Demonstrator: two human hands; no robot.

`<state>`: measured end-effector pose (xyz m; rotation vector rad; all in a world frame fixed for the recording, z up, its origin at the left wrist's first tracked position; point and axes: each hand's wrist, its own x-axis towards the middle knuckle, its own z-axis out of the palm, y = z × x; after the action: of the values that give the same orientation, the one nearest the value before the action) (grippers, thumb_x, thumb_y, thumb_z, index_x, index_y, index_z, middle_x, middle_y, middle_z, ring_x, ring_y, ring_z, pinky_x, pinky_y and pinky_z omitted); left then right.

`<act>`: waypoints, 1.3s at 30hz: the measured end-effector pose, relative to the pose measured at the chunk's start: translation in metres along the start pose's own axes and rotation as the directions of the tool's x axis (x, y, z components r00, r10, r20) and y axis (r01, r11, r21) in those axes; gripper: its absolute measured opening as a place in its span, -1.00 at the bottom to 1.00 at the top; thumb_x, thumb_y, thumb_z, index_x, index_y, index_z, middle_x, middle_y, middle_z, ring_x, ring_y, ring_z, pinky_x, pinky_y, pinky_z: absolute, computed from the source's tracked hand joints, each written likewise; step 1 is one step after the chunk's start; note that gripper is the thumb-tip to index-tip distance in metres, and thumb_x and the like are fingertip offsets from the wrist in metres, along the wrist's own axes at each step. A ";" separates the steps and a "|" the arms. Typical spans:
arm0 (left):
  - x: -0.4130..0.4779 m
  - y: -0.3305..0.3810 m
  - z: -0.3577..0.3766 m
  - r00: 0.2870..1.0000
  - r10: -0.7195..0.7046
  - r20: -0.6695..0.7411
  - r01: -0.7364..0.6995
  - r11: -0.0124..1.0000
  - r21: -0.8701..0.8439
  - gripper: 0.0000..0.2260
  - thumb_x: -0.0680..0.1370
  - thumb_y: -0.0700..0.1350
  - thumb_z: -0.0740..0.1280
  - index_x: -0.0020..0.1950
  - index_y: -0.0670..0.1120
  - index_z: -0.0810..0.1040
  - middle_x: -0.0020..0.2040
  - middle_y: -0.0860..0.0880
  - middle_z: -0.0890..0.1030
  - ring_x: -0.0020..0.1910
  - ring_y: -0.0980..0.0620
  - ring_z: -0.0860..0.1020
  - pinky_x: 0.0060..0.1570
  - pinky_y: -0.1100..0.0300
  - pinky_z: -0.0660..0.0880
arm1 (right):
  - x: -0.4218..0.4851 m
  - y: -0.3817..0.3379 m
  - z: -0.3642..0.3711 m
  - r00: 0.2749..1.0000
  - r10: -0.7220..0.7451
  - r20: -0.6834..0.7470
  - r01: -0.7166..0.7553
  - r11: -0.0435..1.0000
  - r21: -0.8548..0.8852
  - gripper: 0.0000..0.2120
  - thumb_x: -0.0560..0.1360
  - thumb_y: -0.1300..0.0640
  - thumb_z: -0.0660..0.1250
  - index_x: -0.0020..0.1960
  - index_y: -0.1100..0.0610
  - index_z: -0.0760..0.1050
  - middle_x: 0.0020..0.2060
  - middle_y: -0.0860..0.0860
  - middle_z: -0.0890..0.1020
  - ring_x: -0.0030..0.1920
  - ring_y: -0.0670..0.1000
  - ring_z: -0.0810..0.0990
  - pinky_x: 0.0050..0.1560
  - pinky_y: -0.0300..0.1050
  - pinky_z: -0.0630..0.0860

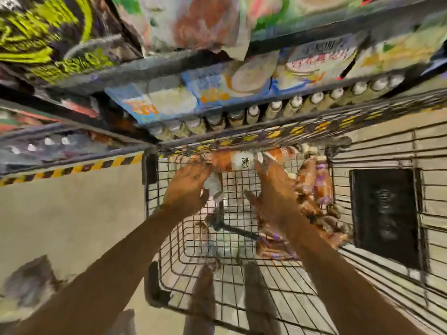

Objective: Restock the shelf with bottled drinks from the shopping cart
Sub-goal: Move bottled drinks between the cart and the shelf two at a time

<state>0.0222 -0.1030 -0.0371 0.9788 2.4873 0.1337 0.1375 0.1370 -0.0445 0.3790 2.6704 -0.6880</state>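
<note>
Head view, looking down into the shopping cart [169, 250], with both arms reaching to its far end at the centre of the frame. The left hand [187, 187] has its fingers curled around the pale lower end of an orange bottle [227, 162] that lies crosswise just under the shelf edge [242, 139]; blur hides whether the grip is fully closed. The right hand [275, 189] reaches toward the same bottle and a second one [278, 152] beside it, thumb spread toward the cart's middle; whether its fingers are closed on anything cannot be told. More bottles with purple labels [316, 187] lie heaped along the cart's right side. A row of capped bottles [275, 110] already stands on the shelf, running toward the upper right of the frame, under flat packets [208, 90].

Judged step: lifting bottles out for shelving. To do it well, each hand should seat around a bottle's body rather than its cap or loose label, then lift clear of the wire rim before turning the bottle upright. The shelf edge sits close above the cart, so the lift likely needs to come back toward the person first.
</note>
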 end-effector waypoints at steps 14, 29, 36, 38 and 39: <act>0.041 -0.023 0.077 0.999 -0.034 -0.011 0.035 0.979 0.201 -0.45 0.41 -0.25 0.43 0.40 -0.08 0.46 0.29 -0.11 0.47 0.40 -0.20 0.39 0.55 -0.15 0.16 | 0.093 0.020 0.065 0.996 -0.069 0.059 0.074 0.992 -0.105 -0.21 0.44 -0.06 0.52 0.55 0.08 0.26 0.43 0.17 0.39 0.42 0.28 0.35 0.46 0.24 0.29; -0.023 0.010 0.023 0.959 -0.195 0.208 0.226 0.964 -0.143 -0.36 0.31 0.10 0.60 0.26 0.00 0.37 0.11 0.03 0.50 0.00 -0.01 0.56 -0.09 -0.01 0.63 | 0.030 0.020 -0.007 0.983 0.038 0.178 -0.075 0.976 0.204 -0.32 0.42 0.02 0.60 0.46 0.11 0.45 0.30 0.00 0.46 0.17 0.00 0.46 0.07 -0.42 0.48; -0.089 0.045 -0.067 0.927 -0.347 0.142 0.365 0.750 -0.552 -0.47 0.30 0.10 0.61 0.12 0.08 0.39 -0.03 0.11 0.55 -0.14 0.18 0.54 -0.20 0.07 0.56 | -0.029 -0.026 -0.103 0.977 0.065 0.202 -0.148 0.891 0.430 -0.24 0.26 0.07 0.72 0.40 0.12 0.54 0.10 -0.06 0.61 0.15 0.01 0.62 -0.04 -0.64 0.34; -0.108 0.048 -0.087 0.928 -0.363 0.083 0.324 0.677 -0.661 -0.45 0.32 0.12 0.62 0.17 0.04 0.45 0.02 0.07 0.57 -0.10 0.16 0.55 -0.11 0.06 0.57 | -0.044 -0.045 -0.131 0.974 0.050 0.219 -0.163 0.829 0.535 -0.28 0.31 0.18 0.69 0.41 0.15 0.51 0.16 -0.01 0.57 0.20 -0.01 0.56 -0.09 -0.63 0.33; -0.117 0.050 -0.097 0.922 -0.383 0.061 0.311 0.635 -0.707 -0.44 0.33 0.12 0.62 0.22 0.04 0.48 0.08 0.08 0.58 -0.04 0.13 0.56 0.00 0.07 0.57 | -0.051 -0.054 -0.144 0.973 0.033 0.226 -0.159 0.808 0.567 -0.29 0.34 0.19 0.67 0.42 0.12 0.48 0.18 -0.03 0.53 0.21 -0.04 0.51 -0.08 -0.57 0.34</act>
<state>0.0846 -0.1370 0.1063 0.1513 2.3174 0.9546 0.1257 0.1555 0.1162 0.5586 2.1726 -1.4341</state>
